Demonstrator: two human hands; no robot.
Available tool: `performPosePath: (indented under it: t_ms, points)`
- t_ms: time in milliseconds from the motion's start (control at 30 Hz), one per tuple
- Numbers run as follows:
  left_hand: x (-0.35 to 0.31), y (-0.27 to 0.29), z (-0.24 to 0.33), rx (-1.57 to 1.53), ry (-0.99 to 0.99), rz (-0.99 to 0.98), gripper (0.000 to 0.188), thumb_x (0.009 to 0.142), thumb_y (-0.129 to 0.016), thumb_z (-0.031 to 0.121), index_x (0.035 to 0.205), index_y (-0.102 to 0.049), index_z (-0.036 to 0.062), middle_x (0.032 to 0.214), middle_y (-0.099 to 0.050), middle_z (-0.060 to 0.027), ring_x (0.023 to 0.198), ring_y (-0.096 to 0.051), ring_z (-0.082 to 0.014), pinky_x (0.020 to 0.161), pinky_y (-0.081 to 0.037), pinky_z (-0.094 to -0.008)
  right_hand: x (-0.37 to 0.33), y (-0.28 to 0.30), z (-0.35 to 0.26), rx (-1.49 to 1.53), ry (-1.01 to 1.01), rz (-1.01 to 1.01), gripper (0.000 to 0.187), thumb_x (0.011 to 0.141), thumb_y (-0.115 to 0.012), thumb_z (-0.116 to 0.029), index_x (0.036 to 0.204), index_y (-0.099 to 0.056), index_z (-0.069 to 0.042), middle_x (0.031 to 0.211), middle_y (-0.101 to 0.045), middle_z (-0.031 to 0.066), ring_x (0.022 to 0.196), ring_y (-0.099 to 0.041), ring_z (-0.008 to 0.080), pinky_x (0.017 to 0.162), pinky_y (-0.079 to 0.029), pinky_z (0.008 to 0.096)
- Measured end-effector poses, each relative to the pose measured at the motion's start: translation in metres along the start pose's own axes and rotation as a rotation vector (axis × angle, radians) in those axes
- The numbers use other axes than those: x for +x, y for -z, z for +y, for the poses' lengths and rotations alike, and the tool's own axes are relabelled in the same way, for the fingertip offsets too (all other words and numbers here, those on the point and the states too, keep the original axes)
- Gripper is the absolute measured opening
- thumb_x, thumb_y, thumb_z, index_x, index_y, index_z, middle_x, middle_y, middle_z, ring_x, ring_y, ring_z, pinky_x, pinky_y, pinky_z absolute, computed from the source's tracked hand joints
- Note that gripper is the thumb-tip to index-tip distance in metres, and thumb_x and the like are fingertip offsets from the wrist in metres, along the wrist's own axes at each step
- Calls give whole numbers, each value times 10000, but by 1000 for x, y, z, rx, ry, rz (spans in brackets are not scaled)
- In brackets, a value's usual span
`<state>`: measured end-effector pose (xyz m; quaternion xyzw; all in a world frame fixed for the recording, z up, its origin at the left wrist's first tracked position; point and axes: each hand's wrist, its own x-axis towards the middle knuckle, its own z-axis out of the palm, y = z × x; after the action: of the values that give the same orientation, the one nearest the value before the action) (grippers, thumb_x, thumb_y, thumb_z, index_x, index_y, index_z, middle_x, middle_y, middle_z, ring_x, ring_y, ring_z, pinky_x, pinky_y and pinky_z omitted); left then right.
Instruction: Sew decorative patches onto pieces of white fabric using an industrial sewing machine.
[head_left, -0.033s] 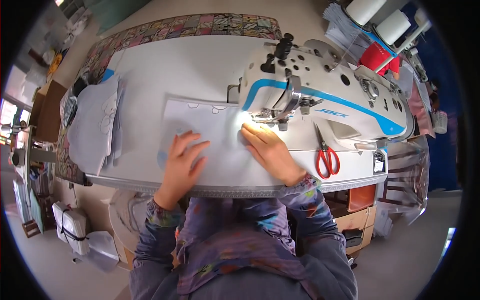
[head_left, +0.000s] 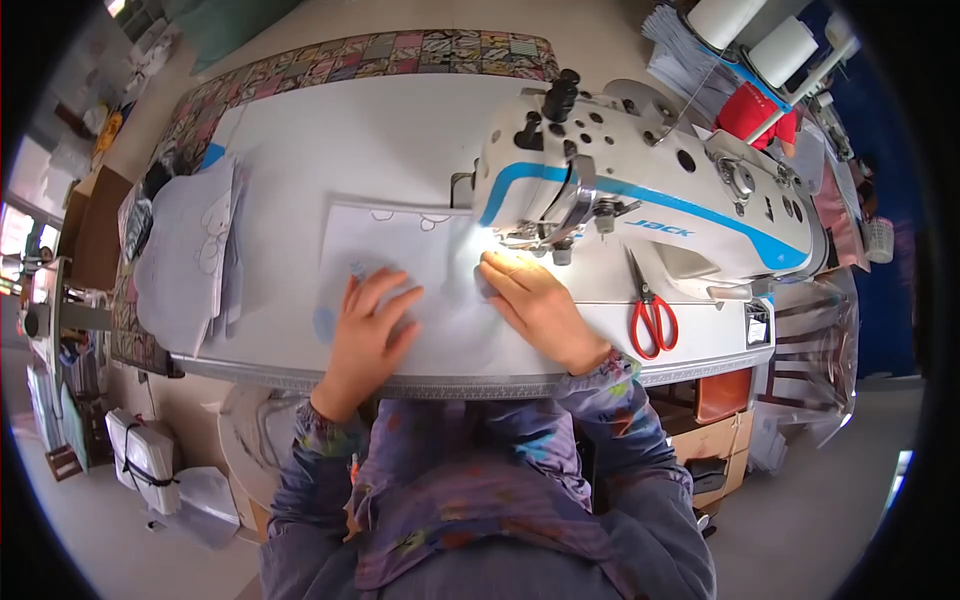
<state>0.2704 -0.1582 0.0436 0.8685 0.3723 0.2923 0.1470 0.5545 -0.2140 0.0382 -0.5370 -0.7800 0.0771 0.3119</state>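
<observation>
A pale, light-blue sheet of fabric (head_left: 430,300) with small cartoon prints along its far edge lies flat on the white sewing table (head_left: 330,120). My left hand (head_left: 368,335) rests on its left part, fingers spread. Close to the lit presser foot (head_left: 535,240) of the white and blue sewing machine (head_left: 640,190), my right hand (head_left: 540,305) lies on the fabric's right edge with fingers stretched out and close together. Neither hand grips anything. Bright lamp glare blurs the needle area.
Red-handled scissors (head_left: 653,322) lie right of my right hand. A stack of pale cut pieces (head_left: 185,250) sits at the table's left end. White thread cones (head_left: 780,52) stand at the far right, near a person in red (head_left: 755,115). A patterned cloth (head_left: 400,55) borders the far edge.
My left hand has shifted very slightly to the right on the fabric. My right hand keeps its place by the presser foot.
</observation>
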Motion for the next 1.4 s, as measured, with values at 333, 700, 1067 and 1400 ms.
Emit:
performPosePath:
  t_ms: [333,700,1067,1400]
  points:
    - [21,-16,-8,19,-44,-204,447,867,-784,285,1309,-732,248,1508,-566,-16,1463,-461,-348,1214,-209,-701,-5,-3,1,-2,-23,-37,452,921,-734,-140,1352,-653,-30,1393,-656,130,1246,-635,355,1059,-516,444]
    - [59,-19,-28,49,-167,-254,342,969,-680,197,1301,-738,251,1489,-614,2,1455,-487,-276,1234,-194,-655,-1,-3,-2,-45,-29,-55,503,907,-732,-118,1387,-619,-20,1409,-638,156,1263,-624,360,1071,-508,451]
    - [61,-30,-23,202,-121,-231,422,1002,-619,181,1418,-649,247,1546,-558,-6,1451,-487,-262,1223,-291,-558,-1,-3,-3,-55,-6,-65,538,905,-730,-119,1409,-582,-5,1447,-603,172,1302,-589,373,1103,-476,465]
    - [20,-27,33,342,-69,-160,527,887,-749,262,1400,-653,193,1446,-614,-86,1252,-624,-257,1112,-433,-491,-4,-1,0,-22,-33,-36,534,823,-669,18,1355,-631,0,1377,-641,173,1280,-605,378,1100,-488,460]
